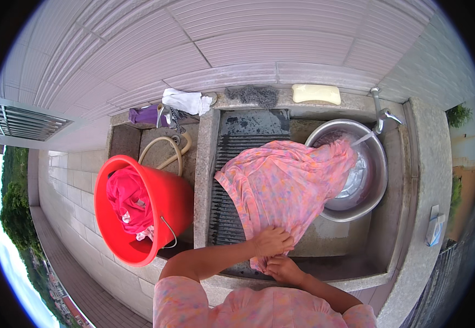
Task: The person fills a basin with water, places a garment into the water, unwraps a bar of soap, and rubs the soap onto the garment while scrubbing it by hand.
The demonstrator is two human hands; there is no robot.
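Note:
A pink patterned garment (pixel 282 180) lies spread over a ridged stone washboard (pixel 227 213), its far right end hanging into a round metal basin (pixel 381 184). Water runs from a wall tap (pixel 381 119) into that basin, by the cloth. My left hand (pixel 273 241) and my right hand (pixel 284 268) are close together at the garment's near edge, both gripping bunched fabric. The arm on the left side of the picture reaches to the upper hand; the other arm reaches to the lower one. The fingertips are partly hidden in the folds.
A red bucket (pixel 180 197) holding bright pink cloth (pixel 129 197) stands tilted at left, beside a beige hose (pixel 155 143). Along the back ledge lie a white cloth (pixel 186 100), a dark mesh scrubber (pixel 254 96) and a soap bar (pixel 316 94). A small packet (pixel 435 227) rests on the right ledge.

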